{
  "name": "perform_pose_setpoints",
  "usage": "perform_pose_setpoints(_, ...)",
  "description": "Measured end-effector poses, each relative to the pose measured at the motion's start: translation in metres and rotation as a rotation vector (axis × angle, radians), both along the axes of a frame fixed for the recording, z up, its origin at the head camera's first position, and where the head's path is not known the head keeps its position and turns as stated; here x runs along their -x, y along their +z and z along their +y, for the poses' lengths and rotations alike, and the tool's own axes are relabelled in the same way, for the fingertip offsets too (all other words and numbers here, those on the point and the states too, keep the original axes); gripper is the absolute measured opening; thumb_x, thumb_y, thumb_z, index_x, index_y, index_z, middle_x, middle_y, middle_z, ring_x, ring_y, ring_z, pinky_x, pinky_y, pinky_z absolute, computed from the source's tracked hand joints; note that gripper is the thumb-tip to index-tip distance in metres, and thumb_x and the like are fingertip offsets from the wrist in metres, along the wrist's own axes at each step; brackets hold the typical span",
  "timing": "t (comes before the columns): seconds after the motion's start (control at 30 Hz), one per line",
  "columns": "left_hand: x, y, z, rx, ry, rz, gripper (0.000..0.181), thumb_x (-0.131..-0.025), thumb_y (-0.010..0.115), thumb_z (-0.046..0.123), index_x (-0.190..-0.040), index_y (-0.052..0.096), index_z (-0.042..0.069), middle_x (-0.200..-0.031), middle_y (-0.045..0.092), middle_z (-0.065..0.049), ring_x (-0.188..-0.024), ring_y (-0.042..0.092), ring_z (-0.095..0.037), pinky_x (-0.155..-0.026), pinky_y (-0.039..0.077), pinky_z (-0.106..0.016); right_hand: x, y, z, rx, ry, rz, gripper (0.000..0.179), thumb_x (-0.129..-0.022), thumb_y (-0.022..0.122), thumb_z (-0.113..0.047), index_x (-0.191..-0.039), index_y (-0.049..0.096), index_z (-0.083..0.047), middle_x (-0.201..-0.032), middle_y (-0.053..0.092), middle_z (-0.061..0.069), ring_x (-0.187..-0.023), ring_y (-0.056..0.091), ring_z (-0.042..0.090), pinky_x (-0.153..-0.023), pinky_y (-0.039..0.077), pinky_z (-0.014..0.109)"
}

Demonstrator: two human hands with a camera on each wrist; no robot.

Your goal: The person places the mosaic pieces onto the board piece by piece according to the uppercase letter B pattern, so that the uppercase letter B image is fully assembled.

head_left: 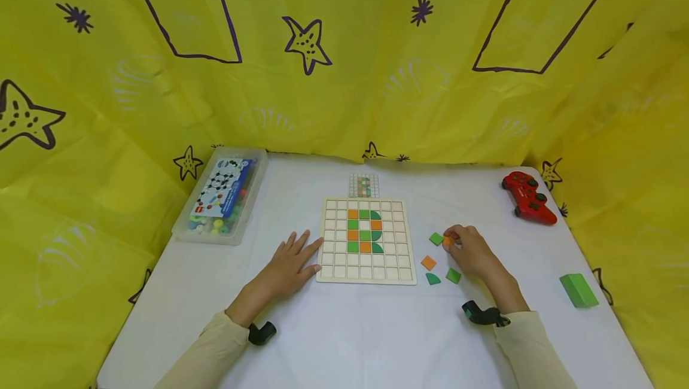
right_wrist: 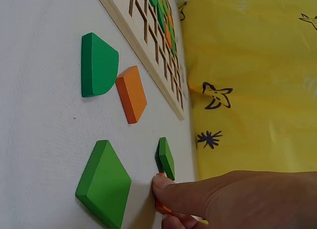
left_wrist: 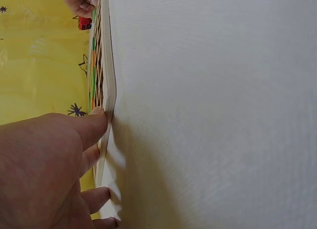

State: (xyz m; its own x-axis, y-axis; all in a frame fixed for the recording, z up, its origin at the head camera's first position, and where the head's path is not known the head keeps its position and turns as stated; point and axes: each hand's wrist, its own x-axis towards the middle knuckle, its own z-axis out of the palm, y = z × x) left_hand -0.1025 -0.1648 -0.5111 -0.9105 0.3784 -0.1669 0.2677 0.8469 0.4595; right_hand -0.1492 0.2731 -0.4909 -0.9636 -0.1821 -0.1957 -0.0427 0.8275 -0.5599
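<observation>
fingers of the right hand (head_left: 475, 252) pinch an orange tile (head_left: 447, 242), right of the board (head_left: 366, 272); the left hand (head_left: 285, 266), fingers spread, touches its edge. picking up seems the step; next likely calls for a steady lift.

Red ctrlr (head_left: 529, 197) & grn block (head_left: 579, 291) R, plastic box (head_left: 210, 237) L.

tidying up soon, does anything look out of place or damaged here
Nothing looks damaged. The red game controller at the far right of the table seems mildly out of place, being unrelated to the tile board.
</observation>
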Motion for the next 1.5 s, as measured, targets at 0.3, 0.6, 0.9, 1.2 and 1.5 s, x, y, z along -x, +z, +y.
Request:
perform_pose_setpoints(0.3,0.001,-0.001,0.001,0.013,-0.004,-0.005,0.063,-0.111,0.054,0.041,-0.167,0.035,0.02,-0.175,0.02,-0.018,-0.161,0.01,-0.048,-0.128,0.013,-0.067,-0.003,-0.003,0.003,-0.003,-0.025,-0.021,0.026,-0.103,0.06,0.0,-0.128,0.056,0.009,-0.124,0.051,0.032,-0.117,0.057,0.047,-0.102,0.049,0.062)
perform_pose_setpoints(0.6,0.0,0.001,0.001,0.015,-0.001,-0.008,0.063,-0.111,0.054,0.041,-0.167,0.034,0.02,-0.175,0.019,-0.017,-0.161,0.01,-0.048,-0.128,0.013,-0.067,0.0,-0.003,-0.002,-0.033,-0.093,0.028,0.027,-0.108,0.053,-0.003,-0.131,0.055,0.011,-0.126,0.051,0.032,-0.114,0.053,0.045,-0.101,0.048,0.06)
perform_pose_setpoints(0.9,0.001,0.0,0.001,0.032,-0.004,-0.009,0.063,-0.111,0.053,0.041,-0.167,0.034,0.02,-0.175,0.019,-0.018,-0.161,0.01,-0.048,-0.128,0.014,-0.067,-0.004,-0.003,-0.058,0.031,-0.006,0.103,0.03,-0.105,0.064,-0.007,-0.13,0.061,0.009,-0.122,0.058,0.025,-0.108,0.06,0.036,-0.093,0.054,0.05)
perform_pose_setpoints(1.2,0.002,0.003,0.001,0.018,-0.016,-0.007,0.063,-0.111,0.053,0.04,-0.167,0.034,0.018,-0.174,0.02,-0.021,-0.16,0.01,-0.05,-0.126,0.015,-0.069,-0.022,-0.012,-0.138,0.112,0.201,0.171,0.022,-0.1,0.073,-0.005,-0.12,0.067,-0.001,-0.113,0.061,0.008,-0.106,0.061,0.023,-0.09,0.056,0.038)
perform_pose_setpoints(1.5,0.002,0.001,0.0,0.023,-0.013,-0.007,0.063,-0.111,0.053,0.042,-0.167,0.035,0.019,-0.174,0.02,-0.02,-0.16,0.011,-0.05,-0.126,0.016,-0.069,-0.031,-0.021,-0.177,0.062,0.269,0.311,0.007,-0.095,0.078,-0.007,-0.099,0.075,-0.011,-0.103,0.064,0.001,-0.102,0.063,0.021,-0.085,0.044,0.037)
